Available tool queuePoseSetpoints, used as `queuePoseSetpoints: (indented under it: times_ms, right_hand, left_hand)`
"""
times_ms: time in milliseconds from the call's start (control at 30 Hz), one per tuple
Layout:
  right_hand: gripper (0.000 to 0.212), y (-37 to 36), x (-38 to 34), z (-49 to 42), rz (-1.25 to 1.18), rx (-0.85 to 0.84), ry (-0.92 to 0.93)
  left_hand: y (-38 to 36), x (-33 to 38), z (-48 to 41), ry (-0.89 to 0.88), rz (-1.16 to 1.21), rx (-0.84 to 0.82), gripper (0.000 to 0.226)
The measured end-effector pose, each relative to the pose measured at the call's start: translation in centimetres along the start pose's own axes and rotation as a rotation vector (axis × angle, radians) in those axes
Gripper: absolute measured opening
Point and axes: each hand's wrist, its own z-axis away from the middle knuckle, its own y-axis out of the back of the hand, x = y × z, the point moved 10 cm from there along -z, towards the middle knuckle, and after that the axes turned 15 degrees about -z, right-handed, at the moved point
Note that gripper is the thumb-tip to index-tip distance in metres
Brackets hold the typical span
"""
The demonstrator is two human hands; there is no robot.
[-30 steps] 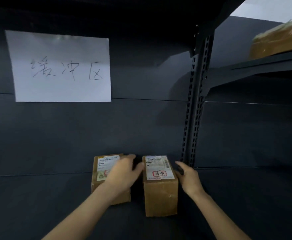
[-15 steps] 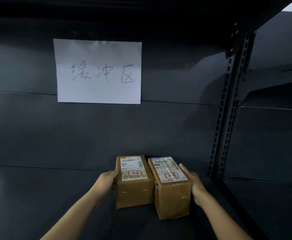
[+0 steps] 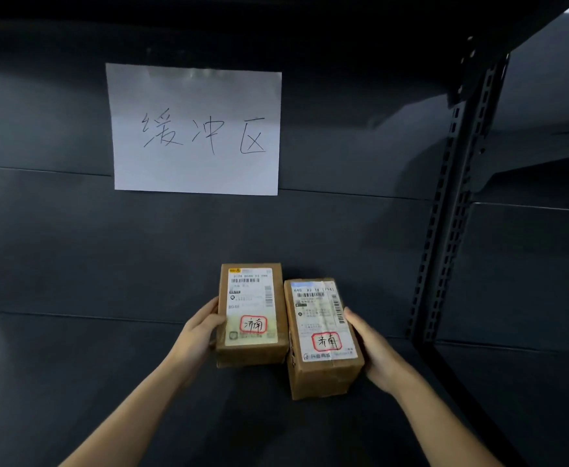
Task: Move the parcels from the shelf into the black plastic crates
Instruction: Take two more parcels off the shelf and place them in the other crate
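I see two brown cardboard parcels side by side, touching along their long sides, over the dark shelf (image 3: 107,382). The left parcel (image 3: 251,315) sits a little farther back; the right parcel (image 3: 321,338) comes nearer to me. Each carries a white shipping label with barcodes on top and a red-outlined handwritten mark.

I take the two parcels (image 3: 286,325) as my landmark: they sit pressed side by side on the dark shelf (image 3: 74,382), no gap between them for a hand. Left of the parcels the shelf floor lies bare and wide. Behind them the back panel (image 3: 208,237) blocks passage. Right of them the slotted upright post (image 3: 451,224) narrows the room. Above them I see open space up to the paper sign (image 3: 195,129).
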Motion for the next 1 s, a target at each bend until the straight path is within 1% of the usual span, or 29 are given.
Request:
queuePoseSetpoints:
  times_ms: [133,233,400,567,800,1000]
  right_hand:
    - [0.050,-1.2,0.0,0.6,-0.059,-0.042,0.030]
    - [0.046,-2.0,0.3,1.0,-0.087,-0.066,0.026]
    - [0.044,-3.7,1.1,1.6,-0.084,-0.129,0.010]
    - [0.045,-6.7,1.8,1.8,-0.059,-0.231,0.001]
    - [0.053,-13.5,3.6,3.0,-0.036,-0.385,-0.018]
    - [0.052,-22.0,5.3,5.5,-0.019,-0.536,-0.030]
  left_hand:
    - [1.1,1.3,1.0,-0.072,-0.006,0.062,0.035]
    - [1.7,1.7,2.1,-0.102,-0.008,0.078,0.036]
    - [3.4,1.2,4.3,-0.098,0.003,0.142,0.035]
    - [5.9,0.2,6.8,-0.076,0.022,0.214,0.035]
    - [12.3,-0.8,11.6,-0.049,0.023,0.369,0.035]
    - [19.2,-0.7,18.1,-0.061,0.015,0.491,0.036]
